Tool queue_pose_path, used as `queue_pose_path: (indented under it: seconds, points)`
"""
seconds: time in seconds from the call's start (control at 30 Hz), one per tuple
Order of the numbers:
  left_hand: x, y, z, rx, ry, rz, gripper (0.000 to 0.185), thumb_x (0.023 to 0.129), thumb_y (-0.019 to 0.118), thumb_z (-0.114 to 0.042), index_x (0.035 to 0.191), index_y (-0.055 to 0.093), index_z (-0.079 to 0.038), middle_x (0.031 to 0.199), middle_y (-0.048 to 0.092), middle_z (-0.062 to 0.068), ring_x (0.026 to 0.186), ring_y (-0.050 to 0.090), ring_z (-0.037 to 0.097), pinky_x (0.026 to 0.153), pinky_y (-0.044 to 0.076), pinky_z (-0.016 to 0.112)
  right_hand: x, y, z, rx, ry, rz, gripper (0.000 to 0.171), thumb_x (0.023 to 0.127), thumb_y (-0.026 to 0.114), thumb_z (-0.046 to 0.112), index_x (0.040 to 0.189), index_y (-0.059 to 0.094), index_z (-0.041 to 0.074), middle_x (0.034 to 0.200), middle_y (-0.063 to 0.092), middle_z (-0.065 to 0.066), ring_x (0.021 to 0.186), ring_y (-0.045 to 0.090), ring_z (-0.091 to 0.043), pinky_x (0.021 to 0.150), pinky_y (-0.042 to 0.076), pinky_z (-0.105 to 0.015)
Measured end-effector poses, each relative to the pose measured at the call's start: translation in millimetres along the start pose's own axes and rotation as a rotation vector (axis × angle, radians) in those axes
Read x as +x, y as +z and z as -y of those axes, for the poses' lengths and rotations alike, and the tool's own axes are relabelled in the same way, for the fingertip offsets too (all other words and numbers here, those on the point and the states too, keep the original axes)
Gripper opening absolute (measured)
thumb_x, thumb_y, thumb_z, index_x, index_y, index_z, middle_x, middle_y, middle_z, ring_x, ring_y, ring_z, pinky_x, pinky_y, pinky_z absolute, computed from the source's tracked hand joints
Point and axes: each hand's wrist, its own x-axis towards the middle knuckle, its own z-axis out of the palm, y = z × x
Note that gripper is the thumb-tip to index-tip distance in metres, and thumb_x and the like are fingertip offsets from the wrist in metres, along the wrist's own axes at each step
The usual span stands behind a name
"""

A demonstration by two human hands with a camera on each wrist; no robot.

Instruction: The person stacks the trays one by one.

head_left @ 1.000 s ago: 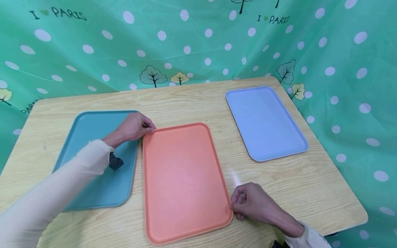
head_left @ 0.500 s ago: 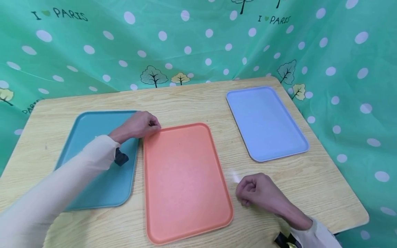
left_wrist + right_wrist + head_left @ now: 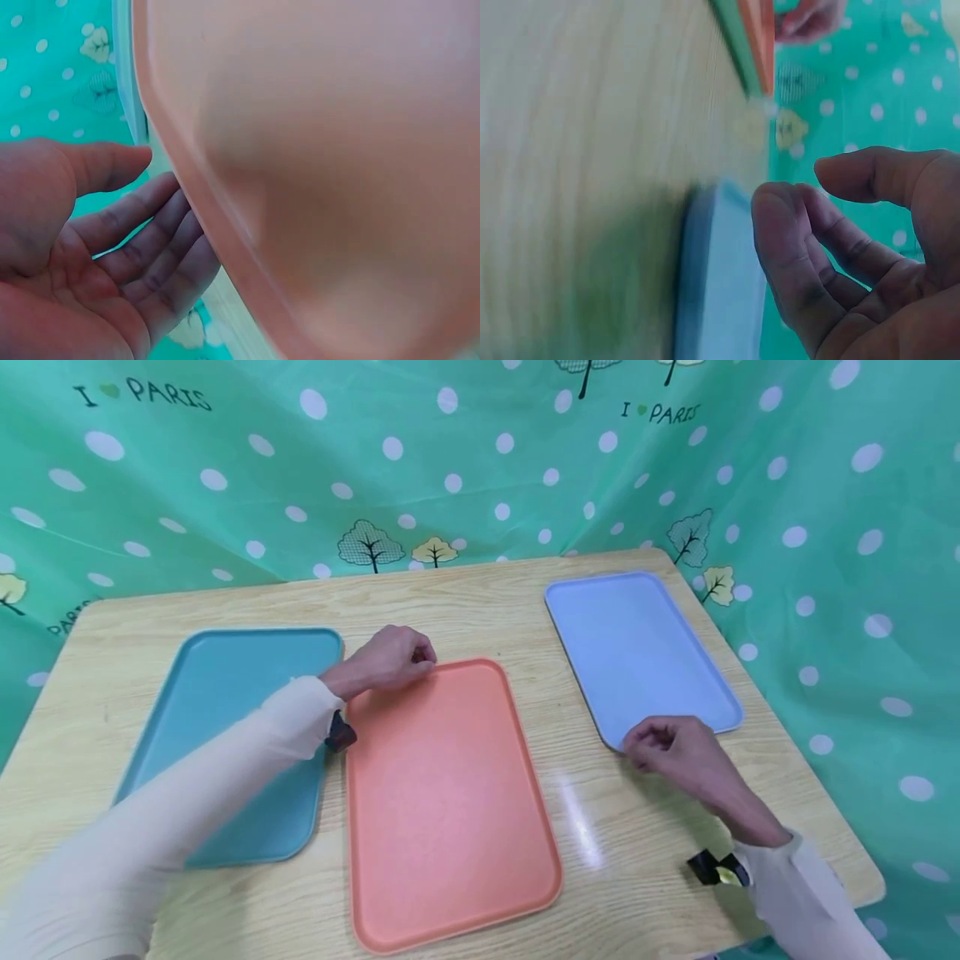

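Note:
An orange tray (image 3: 450, 802) lies on the table between the other two trays. Over its far edge hovers my left hand (image 3: 393, 657); in the left wrist view the thumb stands apart from loosely bent fingers (image 3: 142, 244), which are at the tray's rim. Whether they touch it I cannot tell. At the near left corner of a light blue tray (image 3: 641, 652) is my right hand (image 3: 678, 752). The right wrist view has its thumb and fingers (image 3: 780, 232) spaced apart beside that tray, with nothing between them.
A teal tray (image 3: 247, 693) lies at the left, close beside the orange one, partly hidden under the left sleeve (image 3: 225, 777). All three trays rest on a pale wooden table (image 3: 480, 602). A green dotted cloth (image 3: 480, 460) hangs behind and to the right.
My left hand has slid rightward along the orange tray's far edge. My right hand has left that tray's near right corner and moved up and right to the light blue tray.

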Motion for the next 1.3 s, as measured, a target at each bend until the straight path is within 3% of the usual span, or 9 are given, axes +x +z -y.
queue_pose_path:
  seconds: [0.3,0.47,0.6,0.77,0.9,0.97,1.2,1.3]
  points:
    - [26.8,14.7,-38.2,-0.033,-0.034,-0.035,0.023,0.094,0.062,-0.019,0.108,0.071,-0.003,0.103,0.073,0.010,0.092,0.066,0.023,0.086,0.054,0.036,20.6,-28.8,-10.4,-0.113,-0.023,-0.173,0.022,0.094,0.063,0.021,0.096,0.072,0.002,0.081,0.073,-0.012,0.068,0.068,-0.016,0.054,0.051,-0.025]
    - [41.6,21.0,-60.1,-0.166,-0.069,0.002,0.023,0.094,0.062,-0.020,0.107,0.073,-0.005,0.102,0.073,0.007,0.086,0.065,0.017,0.079,0.053,0.029,34.5,-41.1,-19.2,-0.133,0.013,-0.231,0.024,0.093,0.062,0.023,0.095,0.073,0.001,0.078,0.073,-0.010,0.064,0.065,-0.009,0.052,0.047,-0.025]
    - [53.5,22.9,-74.7,-0.270,-0.089,0.041,0.022,0.094,0.063,-0.022,0.100,0.075,-0.004,0.083,0.068,0.001,0.068,0.054,0.012,0.066,0.044,0.024,44.2,-54.1,-27.1,-0.131,0.065,-0.266,0.027,0.094,0.062,0.024,0.098,0.072,-0.001,0.078,0.073,-0.008,0.065,0.067,-0.008,0.054,0.049,-0.023]
    - [69.9,26.6,-84.0,-0.390,-0.168,0.098,0.032,0.095,0.063,-0.025,0.076,0.069,0.000,0.061,0.057,0.003,0.052,0.041,0.012,0.060,0.038,0.024,56.0,-69.2,-36.9,-0.172,0.081,-0.300,0.030,0.094,0.061,0.026,0.100,0.072,-0.001,0.082,0.074,-0.010,0.064,0.065,-0.006,0.055,0.050,-0.022]
    - [84.8,34.5,-89.9,-0.444,-0.247,0.120,0.040,0.096,0.062,-0.025,0.061,0.058,-0.005,0.052,0.049,0.001,0.048,0.038,0.014,0.058,0.037,0.025,64.8,-78.2,-44.7,-0.206,0.108,-0.312,0.034,0.094,0.062,0.028,0.103,0.072,-0.003,0.084,0.074,-0.012,0.063,0.063,-0.003,0.054,0.049,-0.024]
    - [91.7,38.3,-94.3,-0.455,-0.274,0.125,0.042,0.095,0.062,-0.025,0.060,0.056,-0.005,0.051,0.045,0.000,0.050,0.037,0.016,0.058,0.036,0.025,68.7,-82.6,-49.5,-0.214,0.125,-0.326,0.034,0.094,0.062,0.028,0.104,0.071,-0.003,0.083,0.074,-0.011,0.062,0.062,-0.002,0.053,0.048,-0.025]
    - [104.3,46.1,-110.6,-0.444,-0.340,0.165,0.030,0.093,0.065,-0.025,0.070,0.061,-0.006,0.063,0.057,0.004,0.061,0.053,0.019,0.062,0.041,0.027,80.7,-96.6,-66.0,-0.293,0.161,-0.390,0.029,0.090,0.061,0.022,0.099,0.073,-0.003,0.075,0.071,-0.006,0.062,0.055,-0.012,0.052,0.045,-0.027]
    - [104.5,49.5,-114.3,-0.482,-0.337,0.174,0.038,0.095,0.064,-0.023,0.061,0.050,-0.010,0.057,0.048,0.002,0.059,0.047,0.020,0.064,0.040,0.028,84.9,-102.0,-73.0,-0.315,0.177,-0.385,0.029,0.088,0.061,0.021,0.099,0.073,-0.003,0.075,0.070,-0.004,0.065,0.056,-0.014,0.053,0.045,-0.026]
